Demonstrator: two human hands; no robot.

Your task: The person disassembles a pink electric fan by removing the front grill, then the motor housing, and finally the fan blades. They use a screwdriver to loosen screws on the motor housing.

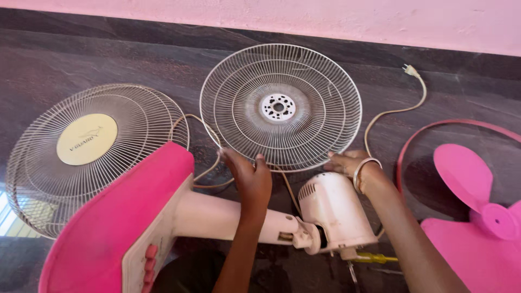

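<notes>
— Dark stone floor (pixel 65 59) fills most of my view, with a pink wall (pixel 325 16) along the top edge. What do you need first?

— The biggest pieces, then work down.

— The fan body lies on its side across the bottom: a pink base (pixel 125 217) at the left, a white column (pixel 217 217) running right to the white motor housing (pixel 334 209). Left of it, flat on the floor, is the front grille (pixel 92 152) with its cream centre disc (pixel 87 139). In the middle is the rear grille (pixel 279 106), a wire dish with a white perforated hub, tilted up toward me. At the right edge lie the pink blade (pixel 477 201) and a pink ring (pixel 434 130) around it.

— And my hands?

— The left hand (pixel 249 173) is closed on the lower rim of the rear grille, fingers curled over the wire. The right hand (pixel 347 163), with a metal bangle (pixel 364 172) on the wrist, touches the same rim just above the motor housing; I cannot tell whether its fingers are closed round the wire.

— Smaller bits?

— A cream power cord (pixel 396 111) loops up to its plug (pixel 411 70) near the wall, and a yellow-handled screwdriver (pixel 374 258) lies just below the motor.
</notes>
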